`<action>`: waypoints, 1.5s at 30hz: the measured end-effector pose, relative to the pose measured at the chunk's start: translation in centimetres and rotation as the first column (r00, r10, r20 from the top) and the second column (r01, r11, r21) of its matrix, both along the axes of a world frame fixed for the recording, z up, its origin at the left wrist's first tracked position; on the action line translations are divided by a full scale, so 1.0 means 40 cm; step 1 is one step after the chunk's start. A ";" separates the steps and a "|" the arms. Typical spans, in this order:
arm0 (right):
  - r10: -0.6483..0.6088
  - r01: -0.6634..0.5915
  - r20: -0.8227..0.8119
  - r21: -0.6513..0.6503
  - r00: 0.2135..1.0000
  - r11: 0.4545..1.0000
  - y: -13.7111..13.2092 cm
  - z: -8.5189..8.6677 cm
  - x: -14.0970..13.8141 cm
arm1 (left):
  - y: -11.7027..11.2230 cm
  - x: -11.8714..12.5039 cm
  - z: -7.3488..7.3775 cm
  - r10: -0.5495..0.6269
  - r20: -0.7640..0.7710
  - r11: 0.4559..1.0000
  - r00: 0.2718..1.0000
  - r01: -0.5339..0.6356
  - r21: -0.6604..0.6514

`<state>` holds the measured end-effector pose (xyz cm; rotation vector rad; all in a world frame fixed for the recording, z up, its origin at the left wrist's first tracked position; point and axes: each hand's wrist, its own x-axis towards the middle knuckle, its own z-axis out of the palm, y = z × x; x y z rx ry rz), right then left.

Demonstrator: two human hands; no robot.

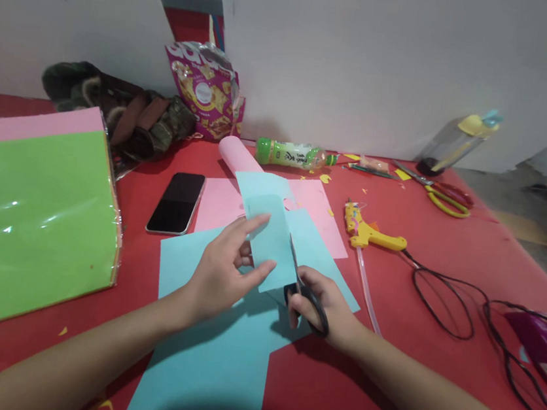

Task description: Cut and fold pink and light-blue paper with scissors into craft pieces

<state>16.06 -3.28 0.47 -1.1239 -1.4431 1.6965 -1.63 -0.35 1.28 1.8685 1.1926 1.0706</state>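
My left hand [231,256] steadies a light blue piece of paper [274,238], thumb and forefinger at its face; the other fingers are partly hidden behind it. In my right hand [324,303] are scissors [316,312] with black handles, fingers through the loops. Their blades lie along the right edge of the held paper, pointing away from me; how far they are parted cannot be made out. Beneath both hands lie larger light blue sheets [206,362], over a pink sheet [327,204] whose left part is rolled up.
A phone [177,203] and a plastic-wrapped pack of coloured paper [39,224] lie left. Behind are a snack bag [207,92] and a green-labelled bottle [294,155]. Rightward sit a yellow glue gun [373,236] with a black cord, larger scissors [446,202] and a purple power strip [541,350].
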 end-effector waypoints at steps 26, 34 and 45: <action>-0.009 0.003 -0.111 -0.051 0.994 0.999 -0.002 -0.006 0.002 | 0.001 0.005 -0.010 -0.034 0.191 0.984 0.981 0.066 -0.165; 0.018 -0.020 -0.122 -0.011 0.992 1.000 -0.001 -0.005 0.005 | -0.008 0.007 -0.004 -0.063 0.210 0.979 0.976 0.101 -0.176; 0.042 -0.041 -0.180 0.012 0.983 0.999 -0.001 -0.001 0.003 | -0.015 0.009 -0.016 -0.085 0.160 0.982 0.984 0.109 -0.151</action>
